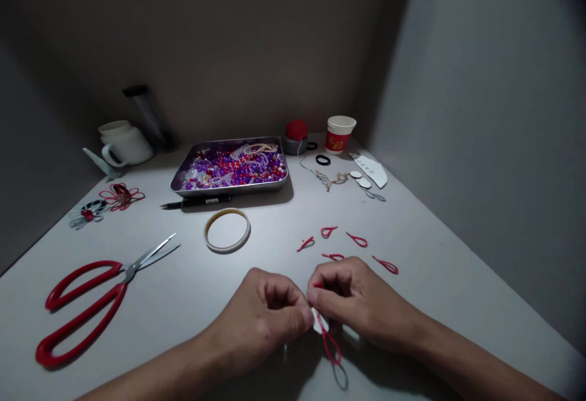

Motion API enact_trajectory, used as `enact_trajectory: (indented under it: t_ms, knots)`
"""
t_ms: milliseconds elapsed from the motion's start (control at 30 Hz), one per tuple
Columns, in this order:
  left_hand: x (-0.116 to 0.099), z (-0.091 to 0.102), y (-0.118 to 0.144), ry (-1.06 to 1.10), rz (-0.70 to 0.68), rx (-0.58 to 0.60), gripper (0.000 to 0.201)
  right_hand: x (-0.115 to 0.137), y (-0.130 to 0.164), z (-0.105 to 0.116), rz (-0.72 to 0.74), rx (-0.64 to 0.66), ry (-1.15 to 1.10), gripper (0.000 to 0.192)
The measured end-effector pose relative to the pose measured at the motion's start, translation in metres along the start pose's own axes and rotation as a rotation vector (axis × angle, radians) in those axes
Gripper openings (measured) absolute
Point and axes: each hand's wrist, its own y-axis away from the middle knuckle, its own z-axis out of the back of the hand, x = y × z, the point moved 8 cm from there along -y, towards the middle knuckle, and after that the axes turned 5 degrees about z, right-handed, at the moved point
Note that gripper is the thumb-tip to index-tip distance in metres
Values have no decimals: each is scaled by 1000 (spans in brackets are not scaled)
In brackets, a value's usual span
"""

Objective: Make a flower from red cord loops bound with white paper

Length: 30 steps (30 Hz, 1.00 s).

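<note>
Near the front of the table my left hand pinches a small white disc between thumb and forefinger. Beside it my right hand is closed on a red cord loop, whose upper end lies at its fingertips. The red loop crosses the disc and hangs below it. A grey cord loop extends below the red one; where it attaches is hard to see. Just beyond the hands lie several loose red cord loops, one partly hidden by my right hand.
Red-handled scissors lie left, blades toward a tape roll. Behind are a black pen and a metal tray of beads. Cord flowers and a white pot stand left; a paper cup and white discs right.
</note>
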Motion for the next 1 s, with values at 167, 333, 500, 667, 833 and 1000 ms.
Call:
enact_trajectory:
  t_ms: [167, 333, 500, 667, 833, 1000]
  knots:
    - [1, 4, -1, -70, 17, -79, 19, -6, 1, -2, -24, -12, 5, 17]
    - [-1, 16, 2, 13, -5, -213, 15, 3, 1, 22, 72, -122, 43, 22]
    - [3, 28, 2, 164, -67, -270, 19, 31, -6, 48, 355, -288, 454, 14]
    - [4, 30, 2, 171, -89, -256, 17, 32, -30, 30, 465, -185, 907, 17]
    - [2, 29, 1, 155, -77, -229, 12, 44, -21, 28, 513, -211, 851, 16]
    - [8, 21, -7, 119, 40, -82, 12, 19, 3, 31, 138, -200, 132, 18]
